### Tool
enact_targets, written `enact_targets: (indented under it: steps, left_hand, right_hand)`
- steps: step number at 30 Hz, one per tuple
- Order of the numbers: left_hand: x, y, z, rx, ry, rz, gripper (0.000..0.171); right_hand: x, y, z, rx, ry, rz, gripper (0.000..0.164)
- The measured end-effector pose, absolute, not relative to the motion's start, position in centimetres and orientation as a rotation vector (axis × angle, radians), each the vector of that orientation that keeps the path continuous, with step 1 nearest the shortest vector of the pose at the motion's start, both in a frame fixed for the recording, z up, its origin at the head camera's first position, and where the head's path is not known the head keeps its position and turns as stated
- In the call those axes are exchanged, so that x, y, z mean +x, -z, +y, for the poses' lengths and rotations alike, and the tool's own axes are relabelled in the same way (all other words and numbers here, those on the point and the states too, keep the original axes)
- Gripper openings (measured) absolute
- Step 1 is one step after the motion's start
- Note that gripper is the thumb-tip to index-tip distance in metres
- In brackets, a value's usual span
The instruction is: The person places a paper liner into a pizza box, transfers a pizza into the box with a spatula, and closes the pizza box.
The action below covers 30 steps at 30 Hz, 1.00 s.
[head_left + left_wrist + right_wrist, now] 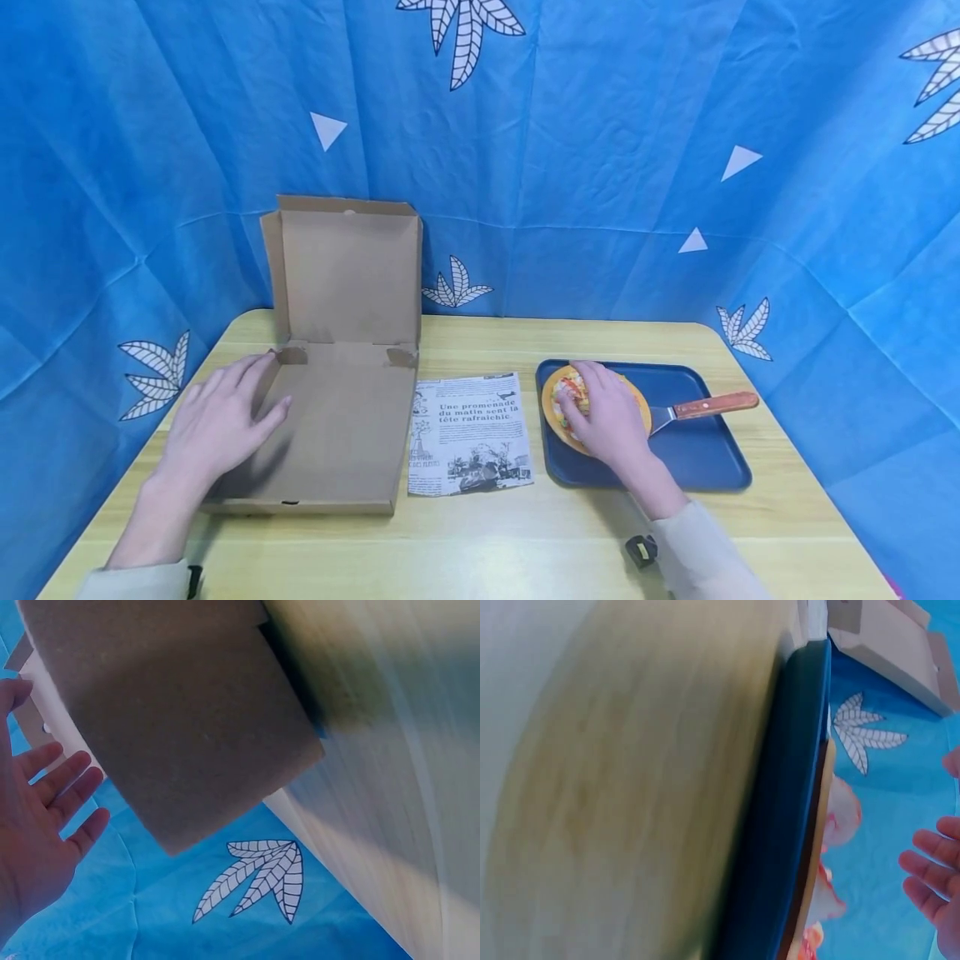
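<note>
While the left hand [217, 421] hovers open over the box [337, 425], right-hand fingers [581, 398] lie relaxed above the pizza [564, 392].

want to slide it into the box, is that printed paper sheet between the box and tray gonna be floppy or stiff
Probably floppy: the printed paper sheet looks thin and lies flat on the table, with slightly wavy edges. It is likely very light, so a push may crumple or skid it rather than move it neatly. It seems easier to lift by an edge into the open cardboard box.
</note>
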State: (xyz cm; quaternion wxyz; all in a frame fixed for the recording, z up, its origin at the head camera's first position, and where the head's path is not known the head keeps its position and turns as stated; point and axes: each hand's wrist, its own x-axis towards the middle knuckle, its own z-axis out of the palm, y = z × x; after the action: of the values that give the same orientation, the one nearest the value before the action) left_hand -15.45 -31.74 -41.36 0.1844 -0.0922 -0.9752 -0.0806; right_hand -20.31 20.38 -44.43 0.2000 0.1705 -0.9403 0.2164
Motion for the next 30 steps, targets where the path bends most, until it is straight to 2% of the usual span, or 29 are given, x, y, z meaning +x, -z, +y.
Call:
enact_targets:
  steps: [14, 30]
  left_hand:
    - [-15.4, 41.8, -32.2, -0.227, 0.22, -2.728, 0.072]
    - [-14.9, 42.3, -34.8, -0.192, 0.216, -2.778, 0.067]
  right_hand:
    - [-20.0, 45.3, 17.8, 0.568, -0.551, -2.62, 0.057]
    - [-19.9, 45.5, 15.7, 0.599, -0.513, -2.753, 0.062]
